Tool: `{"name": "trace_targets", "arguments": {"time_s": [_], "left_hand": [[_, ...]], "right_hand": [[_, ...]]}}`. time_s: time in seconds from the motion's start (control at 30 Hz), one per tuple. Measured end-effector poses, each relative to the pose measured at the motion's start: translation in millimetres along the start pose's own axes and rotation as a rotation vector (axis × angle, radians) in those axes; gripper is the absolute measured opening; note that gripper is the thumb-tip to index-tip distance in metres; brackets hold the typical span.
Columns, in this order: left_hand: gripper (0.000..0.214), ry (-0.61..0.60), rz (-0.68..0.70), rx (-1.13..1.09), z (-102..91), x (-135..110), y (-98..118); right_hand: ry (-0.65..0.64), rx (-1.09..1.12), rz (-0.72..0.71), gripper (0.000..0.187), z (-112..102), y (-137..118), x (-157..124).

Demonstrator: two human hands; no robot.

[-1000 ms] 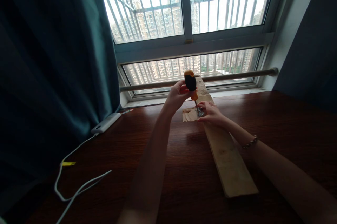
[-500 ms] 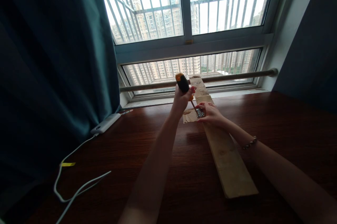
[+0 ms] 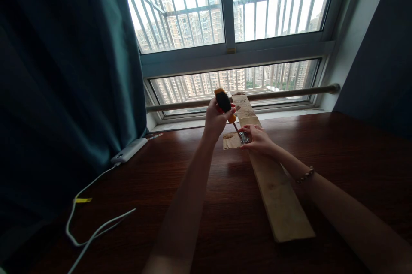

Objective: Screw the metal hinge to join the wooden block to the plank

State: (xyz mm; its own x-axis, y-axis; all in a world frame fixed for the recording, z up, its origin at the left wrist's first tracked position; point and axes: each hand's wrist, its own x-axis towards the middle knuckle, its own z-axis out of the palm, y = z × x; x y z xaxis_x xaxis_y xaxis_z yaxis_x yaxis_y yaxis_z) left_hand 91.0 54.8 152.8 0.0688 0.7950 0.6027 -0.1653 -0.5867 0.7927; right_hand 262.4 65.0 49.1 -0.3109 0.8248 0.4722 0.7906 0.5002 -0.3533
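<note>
My left hand (image 3: 215, 120) is wrapped round the black and orange handle of a screwdriver (image 3: 224, 103). The tool leans to the left, and its tip meets a small metal hinge (image 3: 244, 137). The hinge lies where a long wooden plank (image 3: 273, 188) meets a short wooden piece (image 3: 230, 141). Fingers of my right hand (image 3: 259, 139) rest on the plank and press against the hinge. A bead bracelet (image 3: 305, 174) circles my right wrist.
The dark wooden desk (image 3: 161, 205) runs up to a barred window (image 3: 231, 29) with a horizontal rail (image 3: 289, 91). A dark teal curtain (image 3: 64, 72) hangs at the left. A white power bank (image 3: 129, 150) and its white cable (image 3: 93, 231) lie at the left.
The screwdriver handle has tilted from nearly upright over to the left, and my left hand has shifted its grip on it. My right hand has stayed on the hinge.
</note>
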Motion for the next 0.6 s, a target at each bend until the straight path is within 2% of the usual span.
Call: {"name": "trace_targets", "arguments": {"time_s": [0.2, 0.4, 0.6], "left_hand": [[0.031, -0.033, -0.017, -0.099, 2.8, -4, 13], [0.032, 0.027, 0.008, -0.214, 5.0, -8, 34], [0.033, -0.047, 0.011, -0.200, 15.5, -12, 26]], "right_hand": [[0.008, 0.002, 0.003, 0.068, -1, -3, -1], [0.004, 0.004, 0.030, 0.069, 0, -3, -2], [-0.010, -0.003, 0.045, 0.071, -2, -4, -1]]}}
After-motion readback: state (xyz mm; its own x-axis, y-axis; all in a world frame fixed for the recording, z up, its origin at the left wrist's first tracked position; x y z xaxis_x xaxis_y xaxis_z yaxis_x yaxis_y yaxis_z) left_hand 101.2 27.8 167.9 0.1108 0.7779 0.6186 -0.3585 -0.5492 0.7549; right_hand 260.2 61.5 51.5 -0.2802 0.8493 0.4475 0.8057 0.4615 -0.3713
